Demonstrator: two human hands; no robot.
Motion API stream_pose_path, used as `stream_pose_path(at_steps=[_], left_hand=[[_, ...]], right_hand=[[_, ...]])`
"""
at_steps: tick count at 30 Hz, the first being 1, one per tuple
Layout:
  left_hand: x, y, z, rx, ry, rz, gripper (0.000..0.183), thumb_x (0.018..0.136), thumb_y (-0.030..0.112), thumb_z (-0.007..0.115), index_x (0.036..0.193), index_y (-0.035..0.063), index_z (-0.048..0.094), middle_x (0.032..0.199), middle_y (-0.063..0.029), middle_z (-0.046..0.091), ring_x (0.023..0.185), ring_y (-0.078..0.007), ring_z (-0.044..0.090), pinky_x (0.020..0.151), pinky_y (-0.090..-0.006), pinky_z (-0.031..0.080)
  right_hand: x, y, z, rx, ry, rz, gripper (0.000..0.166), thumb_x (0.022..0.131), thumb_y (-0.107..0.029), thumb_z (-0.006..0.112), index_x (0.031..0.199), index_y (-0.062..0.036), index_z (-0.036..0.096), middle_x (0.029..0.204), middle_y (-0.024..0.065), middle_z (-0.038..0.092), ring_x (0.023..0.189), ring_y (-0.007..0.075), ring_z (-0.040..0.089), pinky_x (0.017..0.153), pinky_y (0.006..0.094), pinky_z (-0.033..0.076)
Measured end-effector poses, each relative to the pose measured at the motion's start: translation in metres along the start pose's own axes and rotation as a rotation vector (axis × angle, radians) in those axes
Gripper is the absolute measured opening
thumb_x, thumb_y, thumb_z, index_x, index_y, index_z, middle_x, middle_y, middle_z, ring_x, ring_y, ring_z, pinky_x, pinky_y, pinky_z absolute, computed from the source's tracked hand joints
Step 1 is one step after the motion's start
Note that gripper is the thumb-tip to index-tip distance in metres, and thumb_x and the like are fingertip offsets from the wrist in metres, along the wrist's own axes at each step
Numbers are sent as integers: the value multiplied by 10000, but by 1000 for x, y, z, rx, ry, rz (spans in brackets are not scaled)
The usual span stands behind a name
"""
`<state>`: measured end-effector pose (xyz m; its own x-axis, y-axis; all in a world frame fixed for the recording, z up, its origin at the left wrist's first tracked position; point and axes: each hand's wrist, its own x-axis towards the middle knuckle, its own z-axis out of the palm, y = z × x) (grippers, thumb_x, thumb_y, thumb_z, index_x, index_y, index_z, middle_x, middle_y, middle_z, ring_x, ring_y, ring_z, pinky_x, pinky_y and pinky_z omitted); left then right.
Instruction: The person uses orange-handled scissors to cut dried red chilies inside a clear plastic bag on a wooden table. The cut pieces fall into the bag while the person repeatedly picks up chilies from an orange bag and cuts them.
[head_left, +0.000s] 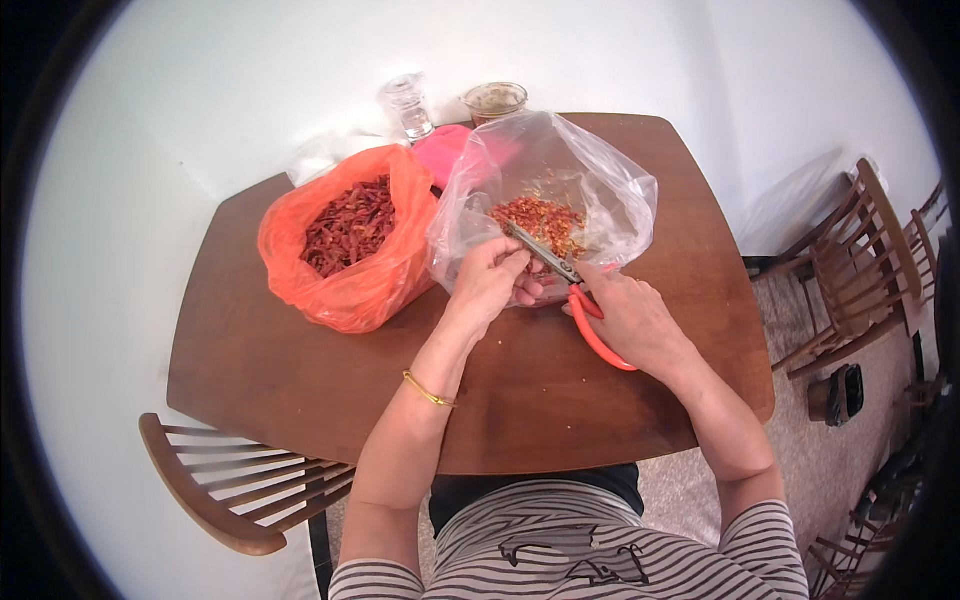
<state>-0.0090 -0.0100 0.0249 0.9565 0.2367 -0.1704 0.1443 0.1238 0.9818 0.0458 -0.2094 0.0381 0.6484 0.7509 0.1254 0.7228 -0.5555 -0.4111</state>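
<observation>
My right hand grips red-handled scissors, whose metal blades point up and left over the mouth of a clear plastic bag. Cut red chili pieces with pale seeds lie inside that bag. My left hand is at the bag's near edge, fingers curled and pinched beside the blades; reddish bits show at its fingertips, probably dried chili, partly hidden by the fingers. To the left stands an open orange-red plastic bag full of dried red chilies.
Behind the bags are a clear glass, a glass bowl with dark residue and a bright pink item. Small crumbs dot the wooden table. Wooden chairs stand at lower left and right, near a small bin.
</observation>
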Motion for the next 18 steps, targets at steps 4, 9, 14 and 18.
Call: stream_pose_path(at_steps=[4, 9, 14, 18], left_hand=[[-1, 1, 1, -51, 9, 36, 175, 1000, 156, 528, 984, 7, 617, 861, -55, 651, 713, -124, 634, 615, -259, 529], [-1, 1, 4, -69, 14, 77, 197, 994, 178, 556, 1039, 3, 633, 871, -63, 659, 717, -128, 638, 610, -256, 526], [0, -2, 3, -79, -4, 77, 192, 993, 178, 559, 1034, 8, 638, 879, -59, 662, 743, -127, 640, 638, -254, 532], [2, -2, 1, -49, 3, 53, 181, 994, 171, 553, 1020, 14, 639, 884, -52, 661, 759, -124, 640, 660, -256, 536]], right_hand=[[-2, -6, -7, -35, 13, 51, 519, 938, -302, 605, 1352, -32, 445, 989, 233, 617, 926, 418, 630, 810, 494, 493], [-3, -8, -10, -33, 0, 48, 550, 942, -303, 604, 1374, -14, 424, 1013, 236, 596, 972, 405, 618, 818, 479, 499], [-3, -8, -6, -14, 15, 30, 507, 944, -272, 592, 1346, -7, 431, 1014, 261, 593, 937, 425, 624, 796, 488, 507], [-3, -5, -1, -25, 56, -23, 425, 947, -244, 576, 1279, -10, 456, 964, 290, 597, 871, 455, 633, 734, 521, 518]])
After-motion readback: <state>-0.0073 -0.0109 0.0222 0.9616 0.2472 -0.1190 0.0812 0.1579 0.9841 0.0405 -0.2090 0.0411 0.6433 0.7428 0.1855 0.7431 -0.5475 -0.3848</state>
